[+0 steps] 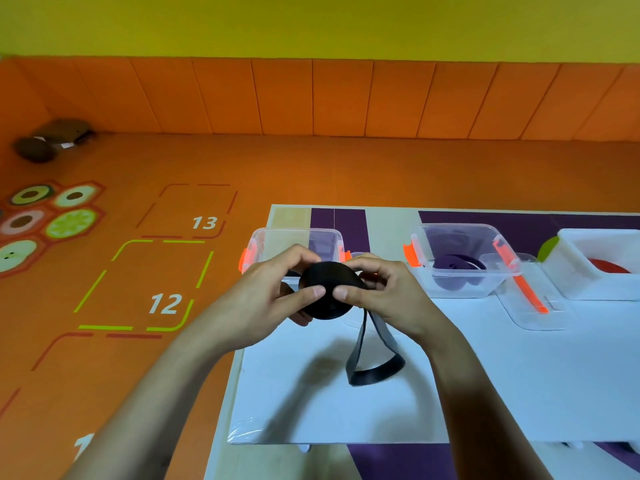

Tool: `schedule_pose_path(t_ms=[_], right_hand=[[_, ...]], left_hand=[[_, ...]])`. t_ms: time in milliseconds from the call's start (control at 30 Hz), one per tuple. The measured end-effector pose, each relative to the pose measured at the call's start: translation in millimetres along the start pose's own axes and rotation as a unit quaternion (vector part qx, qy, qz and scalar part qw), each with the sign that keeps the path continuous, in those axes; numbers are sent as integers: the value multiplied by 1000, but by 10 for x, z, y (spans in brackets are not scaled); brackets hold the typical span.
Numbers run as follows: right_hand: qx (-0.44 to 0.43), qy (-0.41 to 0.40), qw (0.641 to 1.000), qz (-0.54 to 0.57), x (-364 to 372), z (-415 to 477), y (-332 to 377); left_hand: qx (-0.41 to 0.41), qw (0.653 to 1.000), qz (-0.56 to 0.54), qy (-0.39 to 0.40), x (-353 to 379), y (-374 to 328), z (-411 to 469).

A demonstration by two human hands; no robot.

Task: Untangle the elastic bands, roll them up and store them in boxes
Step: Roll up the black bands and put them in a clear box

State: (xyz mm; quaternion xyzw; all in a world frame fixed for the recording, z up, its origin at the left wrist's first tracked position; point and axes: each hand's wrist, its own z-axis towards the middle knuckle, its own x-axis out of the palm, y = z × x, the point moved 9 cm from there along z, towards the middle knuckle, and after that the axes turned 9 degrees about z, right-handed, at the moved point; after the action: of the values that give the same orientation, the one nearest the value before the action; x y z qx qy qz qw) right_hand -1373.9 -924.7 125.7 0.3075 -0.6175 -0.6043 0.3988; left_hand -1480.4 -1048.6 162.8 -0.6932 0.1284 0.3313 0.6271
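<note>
Bare white board [485,368] before boxes [460,261]

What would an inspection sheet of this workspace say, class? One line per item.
Surface: white board on a table.
Job's things: black band mostly rolled, its loose end hanging to the board; purple roll in a clear box; another clear box behind the hands.
Clutter: loose lid; white container.
Hands: left hand and right hand both pinch the roll.
Cables: nothing seen.
Surroundings: orange floor with numbered squares.
</note>
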Motion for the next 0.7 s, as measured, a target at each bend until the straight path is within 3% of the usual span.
schedule_pose_path(t_ms=[167, 400, 500, 600, 700], right_hand=[[9, 21, 999, 31, -78, 5, 6], [-35, 24, 998, 37, -68, 7, 91], [-38, 15, 999, 14, -82, 24, 143], [-28, -3, 999, -42, -116, 52, 155], [5, 11, 995, -98, -50, 53, 119]], left_hand=[[22, 980, -194, -32, 80, 24, 3], [0, 917, -398, -23, 249, 37, 19], [-32, 942, -333, -13, 211, 69, 13], [-48, 989, -134, -35, 47, 156, 14], [-45, 996, 33, -72, -149, 92, -6]])
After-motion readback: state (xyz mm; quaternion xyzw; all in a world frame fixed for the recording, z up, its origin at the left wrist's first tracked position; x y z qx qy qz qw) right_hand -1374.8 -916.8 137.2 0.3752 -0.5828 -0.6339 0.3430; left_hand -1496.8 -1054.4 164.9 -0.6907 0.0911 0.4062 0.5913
